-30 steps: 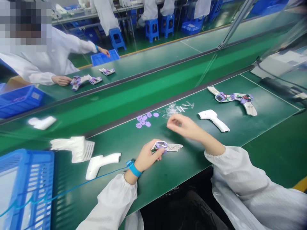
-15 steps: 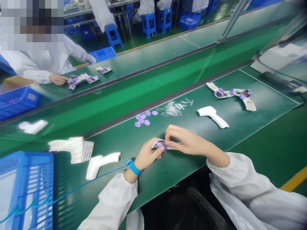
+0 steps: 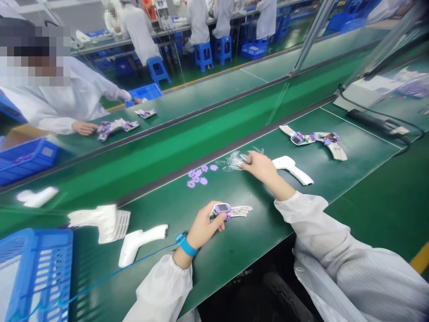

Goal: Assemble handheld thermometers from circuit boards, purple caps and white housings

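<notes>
Half-shell with purple screen frame (image 3: 225, 210): it lies on the green tabletop (image 3: 254, 232) just in front of you, and your left hand (image 3: 204, 227) pins it there, thumb and fingers closed on its near end. A blue wrist strap (image 3: 186, 245) sits on that wrist, its cord running off to the left.

Your right hand (image 3: 259, 166) is stretched forward to the pile of clear plastic lenses (image 3: 236, 159), fingertips pinched at the pile's right edge; whether a lens is actually in the grip cannot be told. Purple buttons (image 3: 198, 175) lie in a loose cluster just left of the lenses. A white thermometer housing (image 3: 293, 169) lies just right of your right hand. Two opened housings with purple parts (image 3: 315, 141) lie further right. Near your left arm: another white housing (image 3: 140, 241) and a blue crate (image 3: 36, 268).

Across the conveyor belt (image 3: 167, 147), a person in a white coat (image 3: 67, 100) rests a hand on similar parts.
</notes>
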{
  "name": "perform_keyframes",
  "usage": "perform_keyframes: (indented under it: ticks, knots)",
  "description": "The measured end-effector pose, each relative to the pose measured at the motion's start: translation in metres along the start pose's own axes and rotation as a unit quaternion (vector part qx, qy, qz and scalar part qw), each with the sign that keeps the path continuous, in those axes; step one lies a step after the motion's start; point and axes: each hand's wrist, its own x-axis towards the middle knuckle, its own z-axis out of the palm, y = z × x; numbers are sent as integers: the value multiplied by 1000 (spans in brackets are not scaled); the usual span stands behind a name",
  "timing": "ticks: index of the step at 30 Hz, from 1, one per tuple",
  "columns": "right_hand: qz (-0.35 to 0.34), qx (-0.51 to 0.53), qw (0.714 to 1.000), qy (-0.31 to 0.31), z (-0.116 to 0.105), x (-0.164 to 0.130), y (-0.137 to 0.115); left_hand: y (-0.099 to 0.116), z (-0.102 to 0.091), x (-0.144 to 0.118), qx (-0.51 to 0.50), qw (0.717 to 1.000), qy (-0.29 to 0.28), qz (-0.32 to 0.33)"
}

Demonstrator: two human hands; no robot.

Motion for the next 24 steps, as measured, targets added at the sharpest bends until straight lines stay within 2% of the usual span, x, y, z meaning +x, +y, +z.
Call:
perform_keyframes:
  ticks: [4,8,10,12,15,17,19,21,24]
  knots:
    - [-5,-1,999,43,-28,-15,27,0,1,0,-30,999,29,-14]
    - [10,-35,993,114,-55,-43,81,-1,-1,3,-99,993,60,-27]
    - [7,-90,988,127,-56,-62,111,-3,-2,6,-139,987,68,-32]
    - [2,-140,984,111,-53,-80,135,-4,-3,7,-172,982,75,-36]
    - [0,-147,985,88,-52,-95,151,-4,-2,9,-207,973,91,-47]
    - [0,-130,988,86,-57,-98,143,-2,-1,9,-224,968,103,-53]
    - [-47,-88,993,71,-64,-100,121,-1,0,10,-237,964,105,-54]
    - [-154,-17,988,23,-64,-104,88,-1,0,10,-242,964,99,-52]
    - [-311,62,946,-73,-45,-117,34,-2,-1,10,-229,967,105,-46]
